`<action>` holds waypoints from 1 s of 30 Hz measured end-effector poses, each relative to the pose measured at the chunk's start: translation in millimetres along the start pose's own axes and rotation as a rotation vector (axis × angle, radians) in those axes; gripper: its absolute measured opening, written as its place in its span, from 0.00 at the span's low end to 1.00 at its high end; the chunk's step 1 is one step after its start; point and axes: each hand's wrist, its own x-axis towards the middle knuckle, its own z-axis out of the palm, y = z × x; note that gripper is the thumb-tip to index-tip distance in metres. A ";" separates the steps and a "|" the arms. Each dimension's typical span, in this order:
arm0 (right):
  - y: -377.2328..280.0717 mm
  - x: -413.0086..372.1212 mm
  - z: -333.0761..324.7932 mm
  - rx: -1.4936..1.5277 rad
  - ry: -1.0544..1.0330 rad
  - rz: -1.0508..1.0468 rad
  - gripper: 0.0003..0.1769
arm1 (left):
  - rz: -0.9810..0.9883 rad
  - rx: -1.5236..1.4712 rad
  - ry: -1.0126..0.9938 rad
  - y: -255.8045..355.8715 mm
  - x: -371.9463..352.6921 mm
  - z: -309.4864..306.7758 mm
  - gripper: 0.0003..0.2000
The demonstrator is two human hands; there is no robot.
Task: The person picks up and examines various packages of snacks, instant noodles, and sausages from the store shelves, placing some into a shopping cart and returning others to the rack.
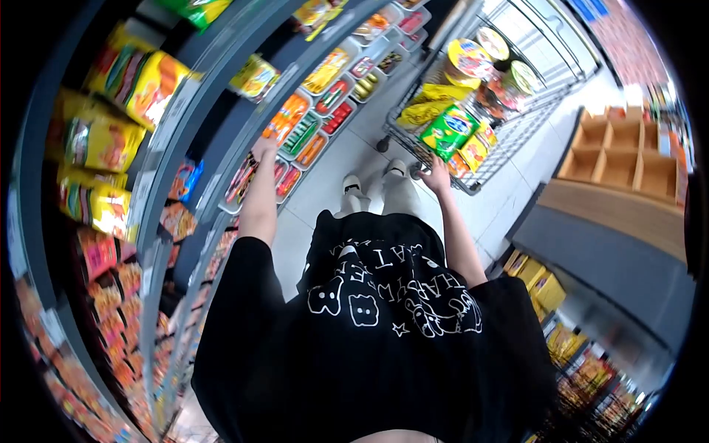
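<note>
My left hand [264,150] reaches out to the shelf side, its fingers at the edge of a tray of orange packets [286,116]; the fingertips are blurred against them. At the near rim of a wire shopping cart [478,184], my right hand [436,177] grips the edge, with its thumb apart on the left. Just beyond those fingers, a green packet [450,131] lies in the cart. Beside it are yellow packets [481,146], a yellow bag [428,107] and several tub-shaped cups [470,59].
Shelves with yellow snack bags [148,85] run along my left. Open trays of small packets [301,140] line the lower shelf edge. On the right stands a wooden compartment display [617,151] above a grey counter [591,236]. Pale tiled floor [362,148] lies around my feet.
</note>
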 end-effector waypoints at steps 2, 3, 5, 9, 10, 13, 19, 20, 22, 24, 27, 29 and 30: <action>-2.7 -4.0 -2.0 0.037 -0.037 0.010 0.41 | -0.017 0.061 -0.054 -6.2 17.4 11.3 0.29; -5.9 -6.4 -6.7 0.037 -0.063 0.004 0.40 | 0.009 0.071 -0.062 -9.9 28.2 18.1 0.29; -5.6 -10.4 -10.4 0.000 -0.097 -0.037 0.41 | 0.016 0.156 -0.180 -12.0 45.6 29.6 0.29; -9.7 -15.8 -21.9 -0.023 -0.196 -0.041 0.38 | -0.062 0.109 -0.315 -29.6 80.1 57.7 0.31; -11.4 -18.2 -23.5 -0.018 -0.230 -0.027 0.37 | -0.101 0.035 -0.333 -44.1 100.0 82.1 0.33; 4.5 -12.1 -22.4 0.090 -0.131 0.045 0.26 | -0.341 -0.870 -0.147 -18.2 42.5 45.5 0.11; 48.0 -7.7 -17.5 -0.185 0.389 0.165 0.21 | -0.179 -1.228 -0.045 -17.8 -61.4 13.4 0.05; 51.2 -11.8 -16.7 -0.182 0.389 0.169 0.21 | -0.095 -1.245 -0.064 -20.3 -77.9 14.8 0.05; 55.1 -21.5 -15.0 -0.350 -0.006 0.161 0.20 | -0.130 -1.284 -0.160 -17.2 -115.3 8.5 0.05; 70.9 -11.1 -7.1 -0.409 -0.070 0.154 0.17 | -0.023 -1.291 -0.304 5.5 -153.5 -3.7 0.05; 82.8 -4.2 8.1 -0.446 0.138 0.123 0.14 | 0.176 -1.193 -0.471 27.5 -181.1 -14.4 0.05; 78.3 -3.6 -0.3 -0.447 0.134 0.114 0.14 | 0.329 -1.119 -0.560 37.2 -184.7 -13.2 0.05; 81.4 3.1 -12.1 -0.456 0.134 0.111 0.15 | 0.395 -1.115 -0.606 53.8 -189.2 -13.9 0.05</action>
